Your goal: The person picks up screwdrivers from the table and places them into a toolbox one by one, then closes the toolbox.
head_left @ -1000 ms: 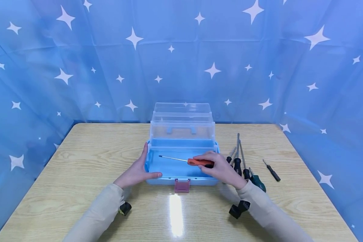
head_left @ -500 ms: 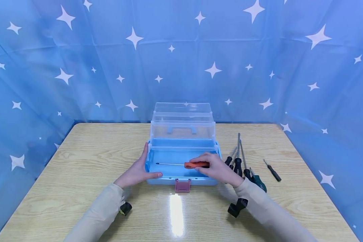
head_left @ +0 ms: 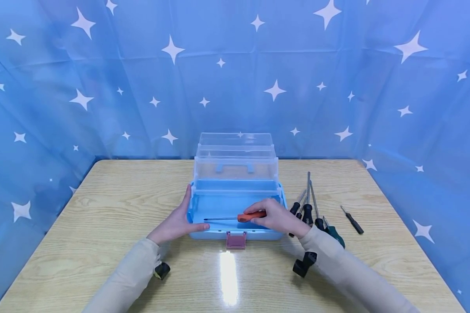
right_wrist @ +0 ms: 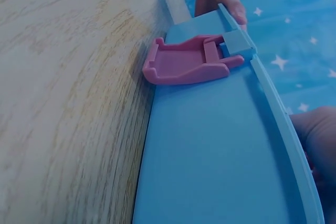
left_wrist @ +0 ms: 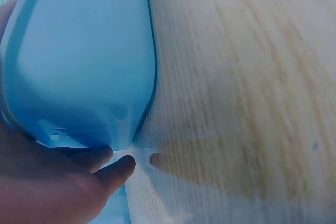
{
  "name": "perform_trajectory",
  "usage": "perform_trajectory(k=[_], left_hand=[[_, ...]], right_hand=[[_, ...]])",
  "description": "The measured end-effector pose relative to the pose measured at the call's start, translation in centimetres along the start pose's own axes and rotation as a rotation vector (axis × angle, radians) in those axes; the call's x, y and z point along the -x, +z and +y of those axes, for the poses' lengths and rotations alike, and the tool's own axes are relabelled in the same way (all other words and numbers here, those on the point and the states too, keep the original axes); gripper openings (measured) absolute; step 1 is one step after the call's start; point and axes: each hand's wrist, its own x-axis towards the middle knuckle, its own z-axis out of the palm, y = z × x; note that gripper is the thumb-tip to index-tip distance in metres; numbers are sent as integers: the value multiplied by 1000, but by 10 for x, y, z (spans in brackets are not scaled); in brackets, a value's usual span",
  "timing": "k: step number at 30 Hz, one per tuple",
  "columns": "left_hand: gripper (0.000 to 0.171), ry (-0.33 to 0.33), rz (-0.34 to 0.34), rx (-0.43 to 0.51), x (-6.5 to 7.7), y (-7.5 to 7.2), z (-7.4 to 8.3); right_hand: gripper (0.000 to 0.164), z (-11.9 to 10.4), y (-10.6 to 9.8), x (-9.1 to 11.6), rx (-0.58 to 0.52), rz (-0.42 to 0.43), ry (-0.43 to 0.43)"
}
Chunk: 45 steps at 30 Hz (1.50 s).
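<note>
A blue plastic toolbox (head_left: 213, 235) stands on the table with its clear lid (head_left: 236, 168) raised at the back. My right hand (head_left: 273, 216) pinches the orange-and-black handle of a screwdriver (head_left: 244, 218) over the box's interior, close to the front wall. The shaft points left and lies nearly level. At the box's left front corner my left hand (head_left: 176, 224) holds on, thumb over the front rim and fingers along the outer side wall (left_wrist: 84, 51). A purplish-pink latch (right_wrist: 181, 62) hangs down on the front wall. In the right wrist view the screwdriver is hidden behind that wall.
Right of the box lie several black-handled screwdrivers (head_left: 307, 214) in a cluster, with a green-handled one (head_left: 335, 237) at its front. Farther right is a small dark screwdriver (head_left: 354, 223). A blue star-patterned curtain (head_left: 235, 87) closes off the table's back and sides.
The right hand has moved left and toward the front of the box, bringing the orange screwdriver level and near the front wall. The left hand has stayed on the corner.
</note>
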Motion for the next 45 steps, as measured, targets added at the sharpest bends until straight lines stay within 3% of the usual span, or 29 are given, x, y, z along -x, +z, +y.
perform_trajectory(k=[7,16,28,45], left_hand=[[125,-4,-7,28,0,0,0],[125,-4,-8,26,0,1,1],[124,1,1,8,1,2,-2],[125,-14,-7,44,1,2,0]], right_hand=[[25,0,2,-3,84,-39,15],[24,-2,1,-1,-26,-84,98],[25,-5,1,8,-39,-25,-1],[22,-10,-10,22,-50,-11,14]])
